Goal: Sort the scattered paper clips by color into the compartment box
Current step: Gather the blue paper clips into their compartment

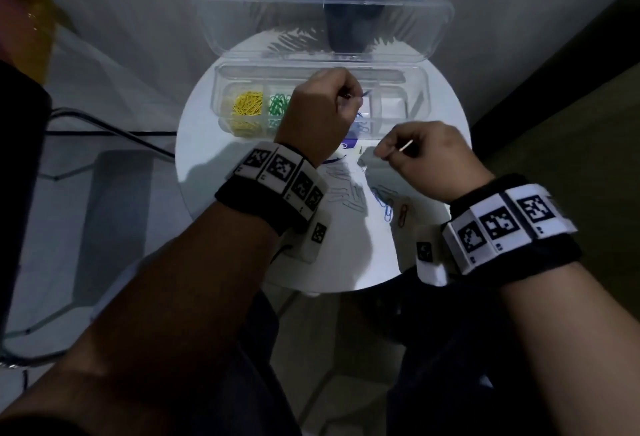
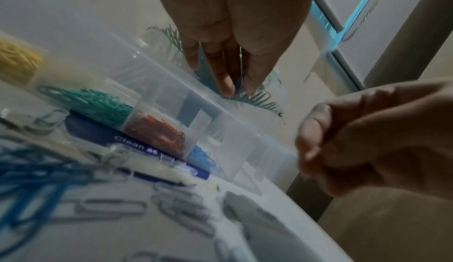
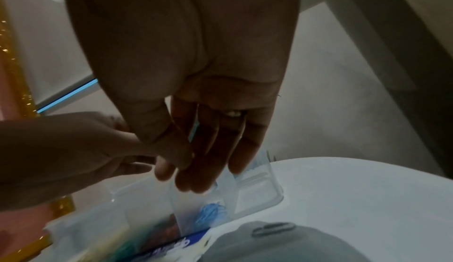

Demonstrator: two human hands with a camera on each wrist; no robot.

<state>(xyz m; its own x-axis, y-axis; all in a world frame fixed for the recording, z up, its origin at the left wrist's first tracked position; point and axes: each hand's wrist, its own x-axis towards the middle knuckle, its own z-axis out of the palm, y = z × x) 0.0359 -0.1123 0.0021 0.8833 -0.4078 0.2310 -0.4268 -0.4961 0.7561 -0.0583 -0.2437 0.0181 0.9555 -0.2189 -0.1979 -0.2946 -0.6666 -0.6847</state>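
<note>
The clear compartment box point(image 1: 414, 113) stands at the back of the round white table point(image 1: 346, 262). Its cells hold yellow clips point(image 1: 246, 106), green clips point(image 1: 278, 106), red clips point(image 2: 161, 130) and blue clips point(image 2: 203, 157). My left hand point(image 1: 356, 96) hovers over the box's middle cells and pinches a blue clip point(image 2: 239, 78) between thumb and finger. My right hand point(image 1: 394, 151) is just in front of the box, its curled fingers pinching a thin orange-red clip point(image 1: 405, 146). Loose silver clips point(image 1: 346, 190), blue clips point(image 1: 384, 202) and a red clip point(image 1: 401, 216) lie on the table between my wrists.
The box's clear lid point(image 1: 325, 27) stands open behind it, in front of a potted plant point(image 1: 353, 23). A blue-printed packet point(image 2: 137, 146) lies against the box's front wall. Cables point(image 1: 114, 131) run over the floor to the left. The table edge is close to my wrists.
</note>
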